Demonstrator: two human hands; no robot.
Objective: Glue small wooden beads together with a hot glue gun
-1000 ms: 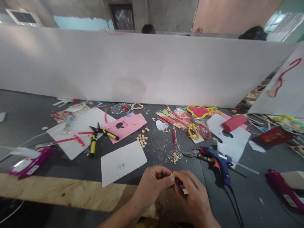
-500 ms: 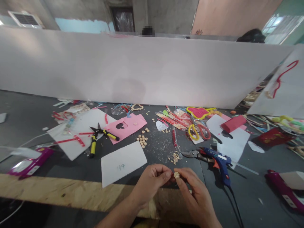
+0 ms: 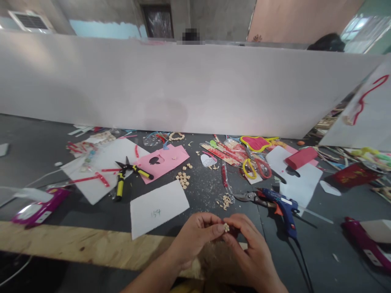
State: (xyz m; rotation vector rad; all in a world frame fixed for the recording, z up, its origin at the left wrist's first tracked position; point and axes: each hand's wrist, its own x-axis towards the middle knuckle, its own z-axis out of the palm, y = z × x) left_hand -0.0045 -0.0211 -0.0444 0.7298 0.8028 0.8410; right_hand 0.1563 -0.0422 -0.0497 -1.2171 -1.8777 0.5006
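Near the table's front edge, my two hands meet at a small cluster of pale wooden bits (image 3: pixel 226 227). My left hand (image 3: pixel 200 236) is closed, its thumb tip against the cluster's left side. My right hand (image 3: pixel 250 246) pinches it from the right with thumb and forefinger. Just beyond my fingertips lies a little heap of short wooden pieces (image 3: pixel 225 201). Farther left, several similar clusters (image 3: pixel 183 179) sit beside a white card (image 3: pixel 159 209) with handwritten digits. What lies behind my curled fingers is hidden.
Pruning shears (image 3: pixel 249 197) and a blue glue gun (image 3: pixel 282 209) with its cord lie to the right. Scissors (image 3: pixel 249 169) rest behind them. On the left are black-and-yellow pliers (image 3: pixel 121 183) and pink paper (image 3: pixel 168 160). A white panel (image 3: pixel 171 85) stands across the back.
My left thumb has come right, from beside the cluster to touching it. The cluster has shifted slightly down and left and shows a different face. The view has moved slightly.
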